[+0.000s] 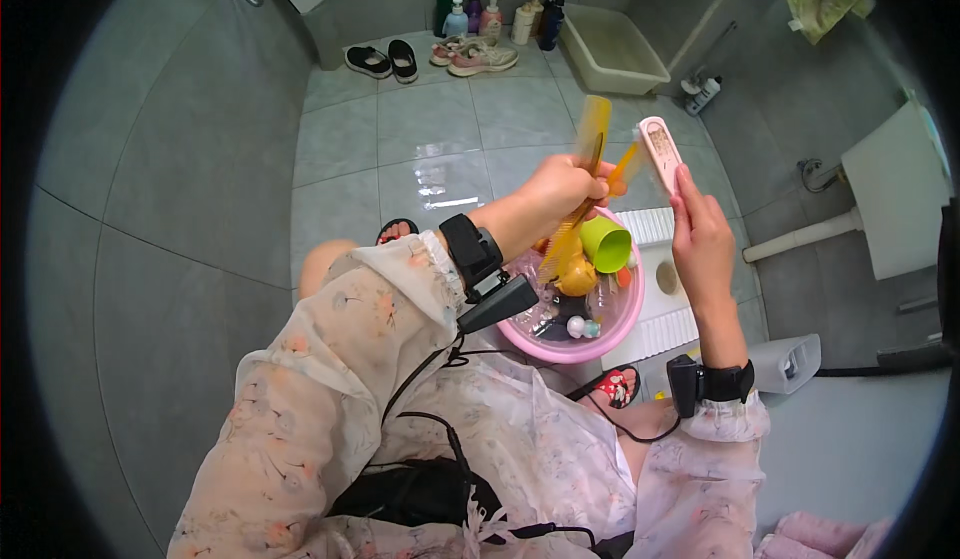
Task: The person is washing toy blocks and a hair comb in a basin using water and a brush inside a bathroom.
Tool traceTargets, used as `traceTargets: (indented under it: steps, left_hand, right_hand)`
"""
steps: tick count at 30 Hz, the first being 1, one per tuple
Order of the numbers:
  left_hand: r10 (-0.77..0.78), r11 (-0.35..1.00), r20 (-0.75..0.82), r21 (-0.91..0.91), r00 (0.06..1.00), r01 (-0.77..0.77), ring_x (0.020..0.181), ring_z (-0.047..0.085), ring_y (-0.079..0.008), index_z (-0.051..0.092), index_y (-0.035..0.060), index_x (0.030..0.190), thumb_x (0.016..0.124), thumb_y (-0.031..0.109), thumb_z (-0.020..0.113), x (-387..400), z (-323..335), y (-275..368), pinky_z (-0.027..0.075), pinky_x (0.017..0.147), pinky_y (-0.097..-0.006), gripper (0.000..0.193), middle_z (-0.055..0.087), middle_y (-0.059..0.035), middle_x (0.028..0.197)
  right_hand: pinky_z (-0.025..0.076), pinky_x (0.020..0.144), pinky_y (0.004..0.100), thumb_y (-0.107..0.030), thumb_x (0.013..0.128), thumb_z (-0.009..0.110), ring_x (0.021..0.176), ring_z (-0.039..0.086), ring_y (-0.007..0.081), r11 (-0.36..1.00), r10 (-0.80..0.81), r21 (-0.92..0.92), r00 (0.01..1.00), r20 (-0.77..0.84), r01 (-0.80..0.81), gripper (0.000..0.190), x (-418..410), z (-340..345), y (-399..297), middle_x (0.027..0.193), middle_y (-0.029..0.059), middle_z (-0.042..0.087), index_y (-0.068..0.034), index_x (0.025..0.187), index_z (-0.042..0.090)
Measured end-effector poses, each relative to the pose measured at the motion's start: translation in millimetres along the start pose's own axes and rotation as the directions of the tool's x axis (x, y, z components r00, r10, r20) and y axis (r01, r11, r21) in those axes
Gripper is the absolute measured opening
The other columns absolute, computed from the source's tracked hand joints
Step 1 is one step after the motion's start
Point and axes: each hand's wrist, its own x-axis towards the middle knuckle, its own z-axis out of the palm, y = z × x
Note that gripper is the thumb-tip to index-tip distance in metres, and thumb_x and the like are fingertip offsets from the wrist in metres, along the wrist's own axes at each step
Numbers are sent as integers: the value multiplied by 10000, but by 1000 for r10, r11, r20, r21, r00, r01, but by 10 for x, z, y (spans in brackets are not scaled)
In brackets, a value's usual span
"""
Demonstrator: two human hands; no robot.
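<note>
My left hand [574, 184] grips a yellow translucent comb [594, 128] above a pink basin; its toothed end points down over the basin. An orange-yellow stick-like handle [622, 169] also shows at the fingers of this hand, its far end blurred. In my right hand [701, 236] is a small pink brush [661, 150], held upright by its handle, with its pale, speckled face showing. Below, the pink basin [637, 289] holds a lime-green cup [607, 245], a yellow-orange toy [576, 275], a small white and teal toy [582, 326] and clear plastic items.
A squat toilet [660, 326] lies under and right of the basin. Black shoes [403, 60], pale sneakers [484, 60], several pump bottles [491, 17] and a white tub [615, 83] line the back wall. A white cistern [896, 184] hangs at right. Cables run from my wrist devices.
</note>
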Motion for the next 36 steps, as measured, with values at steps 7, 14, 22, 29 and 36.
traceTargets:
  steps: [7,14,22,29,36]
  left_hand:
    - [31,986,-9,-165,999,-32,704,585,-222,525,-59,1017,783,-96,448,106,-180,-34,495,624,-317,249,580,-147,906]
    - [18,993,-30,-112,999,-22,711,584,-233,505,-59,1042,714,-149,449,17,-104,29,501,621,-342,345,560,-152,894]
    - [-3,1000,45,-25,999,4,711,584,-225,447,-58,1112,686,-174,428,-28,39,48,495,605,-328,442,569,-176,965]
    - [-58,985,21,-159,998,60,699,575,-221,421,-21,1147,719,-150,428,-6,-18,80,501,619,-355,447,544,-161,921]
    - [-2,974,25,-226,1000,8,728,553,-224,438,4,1114,709,-95,464,-164,76,223,489,589,-373,417,503,-124,910]
  right_hand:
    - [447,483,364,-158,836,588,557,553,251,992,-105,77,987,123,96,385,-179,20,-239,716,72,529,-176,1218,547]
    - [448,469,358,-176,837,589,546,560,240,991,-136,18,982,129,135,377,-170,-54,-210,706,62,533,-200,1211,553]
    - [458,482,377,-201,857,568,565,571,258,988,-22,-157,996,-82,9,364,43,-59,31,714,67,538,-217,1219,548]
    - [466,627,264,-138,882,546,696,602,159,904,244,358,970,13,-232,346,16,2,186,904,104,640,-109,1227,551]
    - [448,703,215,-112,890,543,793,554,79,571,321,662,874,364,-485,349,-78,28,-277,960,44,635,-63,1236,537]
